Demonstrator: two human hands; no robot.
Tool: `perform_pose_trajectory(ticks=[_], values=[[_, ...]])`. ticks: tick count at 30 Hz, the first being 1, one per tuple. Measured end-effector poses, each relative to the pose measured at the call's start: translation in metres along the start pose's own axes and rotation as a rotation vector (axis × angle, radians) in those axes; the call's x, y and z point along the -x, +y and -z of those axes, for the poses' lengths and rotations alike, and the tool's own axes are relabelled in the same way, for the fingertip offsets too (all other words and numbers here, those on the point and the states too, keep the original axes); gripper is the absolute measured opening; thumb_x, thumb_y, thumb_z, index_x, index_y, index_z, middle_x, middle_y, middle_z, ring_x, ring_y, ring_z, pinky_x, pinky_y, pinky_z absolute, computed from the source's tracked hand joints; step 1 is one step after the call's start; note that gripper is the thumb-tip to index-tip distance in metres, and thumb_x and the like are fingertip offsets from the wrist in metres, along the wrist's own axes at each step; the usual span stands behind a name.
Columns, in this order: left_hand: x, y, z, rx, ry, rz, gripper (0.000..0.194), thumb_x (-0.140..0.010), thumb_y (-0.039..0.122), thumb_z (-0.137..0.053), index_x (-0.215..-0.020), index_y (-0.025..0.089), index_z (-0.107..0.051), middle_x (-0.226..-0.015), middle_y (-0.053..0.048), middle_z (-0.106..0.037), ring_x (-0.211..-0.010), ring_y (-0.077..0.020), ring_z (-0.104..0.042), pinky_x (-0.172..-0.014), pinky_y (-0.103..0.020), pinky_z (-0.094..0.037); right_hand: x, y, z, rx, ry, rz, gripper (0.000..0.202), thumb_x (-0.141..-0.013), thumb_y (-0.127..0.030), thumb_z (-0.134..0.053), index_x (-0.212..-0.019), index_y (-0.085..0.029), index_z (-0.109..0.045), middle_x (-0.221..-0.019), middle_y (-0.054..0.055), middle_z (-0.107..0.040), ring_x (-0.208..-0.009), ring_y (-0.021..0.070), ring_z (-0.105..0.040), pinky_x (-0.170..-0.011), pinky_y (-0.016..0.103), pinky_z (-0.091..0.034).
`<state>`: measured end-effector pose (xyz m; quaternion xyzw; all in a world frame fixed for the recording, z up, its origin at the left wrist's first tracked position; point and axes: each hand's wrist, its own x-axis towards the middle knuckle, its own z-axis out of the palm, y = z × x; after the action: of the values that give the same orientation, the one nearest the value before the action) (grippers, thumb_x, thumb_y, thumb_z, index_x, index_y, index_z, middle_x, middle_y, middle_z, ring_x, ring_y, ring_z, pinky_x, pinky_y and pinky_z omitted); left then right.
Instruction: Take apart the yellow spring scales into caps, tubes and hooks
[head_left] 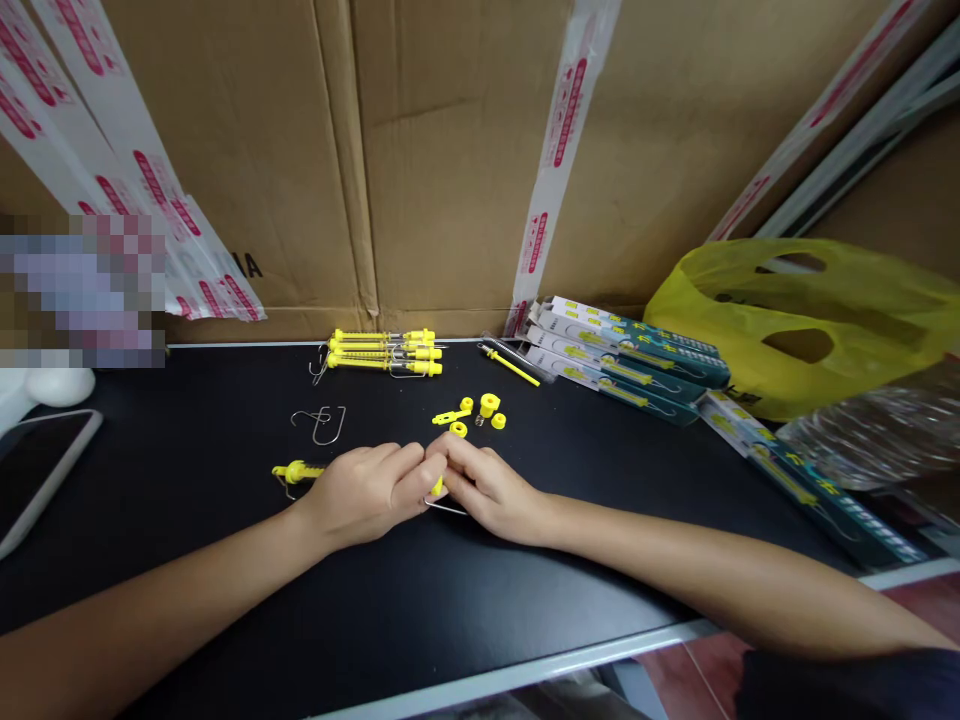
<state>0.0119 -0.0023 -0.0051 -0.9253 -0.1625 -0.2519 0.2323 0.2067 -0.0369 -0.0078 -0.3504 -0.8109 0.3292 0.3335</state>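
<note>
My left hand point(371, 490) is wrapped round a yellow tubular spring scale point(304, 471), whose capped end and a bit of wire stick out on the left. The fingertips of my right hand point(487, 490) are closed on its other end, against my left hand. A yellow end piece point(437, 487) and a thin wire point(445, 508) show between the hands; the rest is covered by fingers. Just beyond lie loose yellow caps point(489, 405), a flat yellow slotted piece point(451, 417) and a small coil spring point(480, 421). Bent wire hooks point(328, 425) lie behind my left hand.
Several similar spring scales point(386, 352) lie side by side at the back. Beside them are a yellow rod point(514, 367) and long springs point(517, 352). Printed boxes point(622, 360) and a yellow plastic bag point(720, 300) are at right, a phone point(45, 470) at left. Cardboard point(450, 180) stands behind.
</note>
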Motion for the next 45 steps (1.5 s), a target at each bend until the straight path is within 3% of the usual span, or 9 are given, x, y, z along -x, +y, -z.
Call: perform_pose_trajectory(ticks=[11,15,20,24,29,35,39,42,45], values=[[-0.007,0.009,0.007,-0.078,-0.050,0.069,0.023,-0.093,0.017,-0.036,-0.115,0.013,-0.044,-0.071,0.001,-0.059,-0.059,-0.0133,-0.060,-0.052,-0.024,-0.043,-0.003,0.000,-0.002,-0.202,0.071,-0.029,0.011,-0.096,-0.024,-0.039,-0.093,-0.017,-0.048,-0.083,0.000,-0.051,-0.075,0.0114,-0.051,-0.069,0.023,-0.041],[-0.010,0.010,0.010,-0.017,-0.085,0.147,0.032,-0.095,0.021,-0.035,-0.126,0.011,-0.037,-0.076,-0.001,-0.061,-0.063,-0.0138,-0.062,-0.054,-0.024,-0.044,-0.004,0.003,-0.001,-0.357,0.042,-0.083,0.015,-0.096,-0.033,-0.041,-0.095,-0.018,-0.044,-0.074,-0.002,-0.049,-0.066,0.0103,-0.049,-0.060,0.021,-0.039],[-0.009,0.008,0.014,0.040,-0.129,0.185,0.039,-0.095,0.029,-0.039,-0.130,0.014,-0.033,-0.081,-0.001,-0.062,-0.065,-0.0151,-0.062,-0.054,-0.025,-0.045,-0.003,0.001,0.004,-0.472,-0.034,-0.204,0.017,-0.095,-0.036,-0.042,-0.100,-0.019,-0.039,-0.062,-0.008,-0.042,-0.045,0.0049,-0.031,-0.043,0.015,-0.027],[-0.005,0.005,0.014,-0.027,-0.194,0.181,0.039,-0.092,0.030,-0.045,-0.130,0.022,-0.039,-0.071,0.005,-0.056,-0.056,-0.0130,-0.059,-0.050,-0.024,-0.042,-0.002,-0.001,0.005,-0.524,-0.049,-0.227,0.017,-0.095,-0.036,-0.041,-0.098,-0.019,-0.041,-0.059,-0.009,-0.035,-0.043,0.0042,-0.028,-0.041,0.015,-0.025],[-0.004,0.003,0.012,0.002,-0.205,0.130,0.034,-0.088,0.025,-0.048,-0.121,0.020,-0.048,-0.077,0.003,-0.058,-0.061,-0.0137,-0.061,-0.052,-0.026,-0.045,0.000,-0.002,0.004,-0.510,-0.054,-0.198,0.020,-0.094,-0.036,-0.042,-0.104,-0.019,-0.042,-0.064,-0.007,-0.038,-0.049,0.0054,-0.033,-0.045,0.016,-0.027],[-0.004,0.003,0.011,0.044,-0.208,0.143,0.046,-0.088,0.029,-0.052,-0.129,0.016,-0.037,-0.080,0.002,-0.060,-0.065,-0.0148,-0.063,-0.053,-0.026,-0.046,-0.001,-0.003,0.003,-0.422,-0.060,-0.152,0.030,-0.087,-0.039,-0.057,-0.103,-0.018,-0.044,-0.072,-0.005,-0.044,-0.057,0.0062,-0.036,-0.053,0.018,-0.033],[-0.002,0.005,0.008,0.102,-0.155,0.172,0.048,-0.087,0.026,-0.053,-0.129,0.016,-0.033,-0.087,-0.001,-0.063,-0.074,-0.0167,-0.064,-0.061,-0.026,-0.049,-0.004,0.000,0.006,-0.528,-0.091,-0.263,0.026,-0.090,-0.043,-0.051,-0.096,-0.018,-0.046,-0.064,-0.006,-0.041,-0.049,0.0049,-0.034,-0.042,0.015,-0.029],[-0.001,0.005,0.007,0.146,-0.080,0.162,0.040,-0.084,0.023,-0.047,-0.122,0.013,-0.038,-0.091,-0.006,-0.063,-0.080,-0.0201,-0.062,-0.065,-0.030,-0.050,-0.003,0.003,0.008,-0.600,-0.113,-0.319,0.026,-0.093,-0.044,-0.044,-0.096,-0.019,-0.045,-0.056,-0.009,-0.038,-0.039,0.0041,-0.030,-0.034,0.013,-0.027],[-0.001,0.004,0.007,0.185,-0.044,0.143,0.024,-0.081,0.019,-0.042,-0.103,0.013,-0.046,-0.085,-0.007,-0.061,-0.075,-0.0207,-0.059,-0.063,-0.032,-0.049,0.000,0.006,0.007,-0.591,-0.054,-0.269,0.024,-0.092,-0.043,-0.047,-0.092,-0.018,-0.047,-0.055,-0.009,-0.038,-0.040,0.0043,-0.032,-0.035,0.013,-0.030]])
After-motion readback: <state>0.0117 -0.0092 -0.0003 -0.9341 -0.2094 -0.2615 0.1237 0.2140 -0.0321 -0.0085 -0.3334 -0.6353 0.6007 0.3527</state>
